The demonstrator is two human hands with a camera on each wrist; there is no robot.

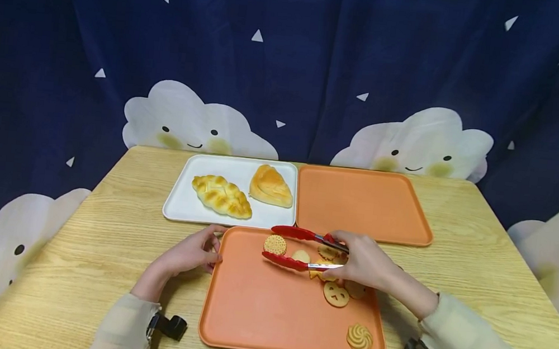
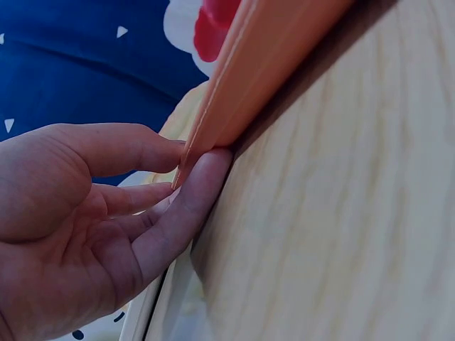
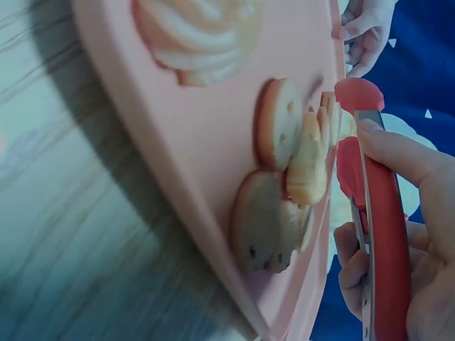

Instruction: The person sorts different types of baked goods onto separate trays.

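Observation:
My left hand [image 1: 190, 254] pinches the left rim of the near orange tray [image 1: 256, 313], thumb on one side and fingers on the other in the left wrist view. In my right hand [image 1: 369, 263] are red-tipped metal tongs [image 1: 287, 262], held over the tray's far half. Their spread tips lie on either side of a round dotted cookie [image 1: 275, 245]. Close by is a plain pale cookie [image 1: 301, 256]. A smiling-face cookie [image 1: 336, 294] and several others cluster below the right hand, partly hidden by it. One swirl cookie [image 1: 360, 338] sits in the near right corner.
Behind the near tray stands a white tray [image 1: 181, 201] bearing a braided bread [image 1: 222, 196] and a folded triangular bread [image 1: 270, 186]. To its right is a second orange tray [image 1: 363, 202]. A dark blue curtain [image 1: 291, 57] hangs behind the wooden table [image 1: 117, 237].

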